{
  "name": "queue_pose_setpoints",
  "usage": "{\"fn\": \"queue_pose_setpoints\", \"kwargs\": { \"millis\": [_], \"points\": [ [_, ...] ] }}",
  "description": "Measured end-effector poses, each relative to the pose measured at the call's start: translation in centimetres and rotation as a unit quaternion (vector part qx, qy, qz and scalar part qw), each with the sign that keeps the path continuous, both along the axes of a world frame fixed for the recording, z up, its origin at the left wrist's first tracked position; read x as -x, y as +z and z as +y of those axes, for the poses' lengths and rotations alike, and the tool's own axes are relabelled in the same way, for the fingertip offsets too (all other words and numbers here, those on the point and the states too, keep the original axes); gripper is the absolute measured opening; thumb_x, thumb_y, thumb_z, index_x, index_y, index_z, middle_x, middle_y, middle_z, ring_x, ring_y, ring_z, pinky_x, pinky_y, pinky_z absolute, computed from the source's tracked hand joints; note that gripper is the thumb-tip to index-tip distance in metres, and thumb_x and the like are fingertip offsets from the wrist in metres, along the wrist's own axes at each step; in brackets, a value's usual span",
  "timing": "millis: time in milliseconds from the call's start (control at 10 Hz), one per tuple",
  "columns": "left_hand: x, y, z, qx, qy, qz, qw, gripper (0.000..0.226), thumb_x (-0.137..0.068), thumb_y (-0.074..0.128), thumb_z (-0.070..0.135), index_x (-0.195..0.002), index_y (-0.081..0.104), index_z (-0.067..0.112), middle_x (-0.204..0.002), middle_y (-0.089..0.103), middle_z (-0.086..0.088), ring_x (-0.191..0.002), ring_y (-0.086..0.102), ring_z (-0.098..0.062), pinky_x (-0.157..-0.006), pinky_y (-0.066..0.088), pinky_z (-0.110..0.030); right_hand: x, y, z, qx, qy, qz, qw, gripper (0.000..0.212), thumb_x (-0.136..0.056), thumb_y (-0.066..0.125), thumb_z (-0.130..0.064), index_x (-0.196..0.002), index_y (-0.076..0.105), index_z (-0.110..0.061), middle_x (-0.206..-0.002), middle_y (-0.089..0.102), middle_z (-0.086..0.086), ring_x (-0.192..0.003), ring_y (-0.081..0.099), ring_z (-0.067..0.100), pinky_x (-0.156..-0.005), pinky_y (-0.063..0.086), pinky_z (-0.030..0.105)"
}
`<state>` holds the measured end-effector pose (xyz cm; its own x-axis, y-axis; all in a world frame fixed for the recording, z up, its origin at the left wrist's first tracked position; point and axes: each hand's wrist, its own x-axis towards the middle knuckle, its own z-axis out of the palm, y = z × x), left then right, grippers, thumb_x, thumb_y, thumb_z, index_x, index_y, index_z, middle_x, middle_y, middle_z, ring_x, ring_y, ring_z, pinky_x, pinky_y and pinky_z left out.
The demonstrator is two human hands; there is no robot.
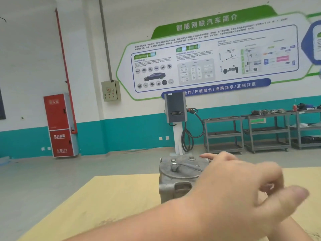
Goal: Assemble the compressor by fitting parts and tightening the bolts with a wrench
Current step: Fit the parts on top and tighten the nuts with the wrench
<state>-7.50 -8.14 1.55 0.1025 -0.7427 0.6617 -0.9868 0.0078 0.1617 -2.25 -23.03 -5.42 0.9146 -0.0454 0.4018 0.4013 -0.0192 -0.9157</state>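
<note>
On tabletop (121, 197), compressor (177, 178) upright, bolts up; left hand (239, 192) open, empty, fingers spread, just right of it; right hand unseen.

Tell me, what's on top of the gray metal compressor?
On top of the compressor sit two bolts, one at the front and one farther back, plus a round hole. The left hand covers the right part of the top, so that stays hidden.

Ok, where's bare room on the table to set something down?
The yellow table is bare left of the compressor, out to its left edge and far corner. Right of the compressor the left hand covers most of it; only a far strip shows bare.
</note>
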Motion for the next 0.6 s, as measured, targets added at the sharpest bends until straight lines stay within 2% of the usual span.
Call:
{"fn": "queue_pose_setpoints", "kwargs": {
  "millis": [100,200,300,400,500,600],
  "points": [
    [0.0,-2.1,8.1,0.099,0.013,0.078,0.992,0.035,-0.093,0.043,0.035,-0.069,0.066,0.024,-0.069,0.067,0.015,-0.085,0.062,0.001,-0.092,0.040,-0.018,0.0,-0.3,0.0,0.037,-0.045,-0.009,0.998,0.044,-0.068,0.076,-0.042,-0.110,0.063,-0.040,-0.094,0.070,0.000,-0.081,0.069,0.014,-0.071,0.055,0.031],
    [-5.4,-2.8,13.3,0.187,0.183,0.255,0.931,0.032,-0.102,0.037,0.022,-0.084,0.062,0.015,-0.074,0.073,0.016,-0.086,0.065,0.007,-0.101,0.042,-0.026,0.1,-0.2,0.3,0.042,-0.060,-0.002,0.997,0.040,-0.076,0.059,-0.045,-0.116,0.060,-0.040,-0.113,0.069,0.000,-0.102,0.067,0.024,-0.091,0.048,0.048],
    [-10.0,-2.1,15.9,0.298,0.298,0.381,0.823,0.031,-0.105,0.028,0.011,-0.088,0.054,0.009,-0.105,0.070,-0.004,-0.105,0.060,-0.014,-0.101,0.039,-0.032,0.2,0.0,0.6,0.048,-0.071,0.006,0.996,0.041,-0.075,0.058,-0.046,-0.115,0.058,-0.036,-0.114,0.070,-0.005,-0.099,0.069,0.017,-0.082,0.051,0.038],
    [-13.1,-0.7,15.0,0.288,0.332,0.391,0.809,0.030,-0.102,0.034,0.011,-0.089,0.061,0.012,-0.093,0.074,0.001,-0.087,0.068,-0.009,-0.086,0.051,-0.029,0.2,0.1,0.6,0.058,-0.084,0.004,0.995,0.040,-0.073,0.060,-0.050,-0.113,0.060,-0.041,-0.114,0.069,-0.011,-0.103,0.067,0.016,-0.095,0.047,0.051],
    [-17.3,1.1,11.6,0.182,0.375,0.425,0.803,0.024,-0.100,0.036,0.016,-0.096,0.059,0.008,-0.098,0.069,-0.009,-0.086,0.068,-0.018,-0.086,0.050,-0.037,0.2,0.1,0.7,0.061,-0.081,-0.001,0.995,0.047,-0.065,0.062,-0.057,-0.109,0.062,-0.044,-0.114,0.069,-0.013,-0.102,0.068,0.015,-0.098,0.046,0.053],
    [-19.8,3.2,6.5,0.027,0.410,0.404,0.817,0.028,-0.102,0.034,0.017,-0.080,0.049,0.010,-0.089,0.061,-0.007,-0.081,0.063,-0.019,-0.070,0.048,-0.031,0.2,0.0,0.6,0.070,-0.083,-0.002,0.994,0.044,-0.067,0.060,-0.056,-0.110,0.061,-0.045,-0.112,0.070,-0.015,-0.102,0.067,0.021,-0.096,0.042,0.060]
  ]
}}
